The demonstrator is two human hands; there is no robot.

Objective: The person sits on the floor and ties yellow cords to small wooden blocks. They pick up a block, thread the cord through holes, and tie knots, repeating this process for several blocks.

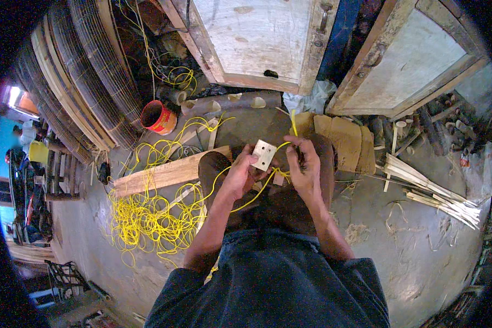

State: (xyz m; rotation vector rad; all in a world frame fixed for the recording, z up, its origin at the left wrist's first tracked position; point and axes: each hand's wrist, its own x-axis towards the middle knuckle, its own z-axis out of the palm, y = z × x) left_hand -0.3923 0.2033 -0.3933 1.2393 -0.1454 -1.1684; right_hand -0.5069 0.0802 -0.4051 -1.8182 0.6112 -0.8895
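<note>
My left hand grips a small pale rectangular block with several dark holes, held up in front of my knees. Close to the right of it, my right hand pinches a yellow cord, whose end sticks up above the fingers. A stretch of the cord runs from the right hand toward the block; whether it passes through a hole I cannot tell. More cord loops below the block across my lap. On the floor to the left lies a large loose tangle of the same yellow cord.
A wooden plank lies beside the tangle, with a red tin beyond it. Rolled slatted mats lean at the far left. Framed panels stand ahead. Flattened cardboard and pale wood strips are on the right.
</note>
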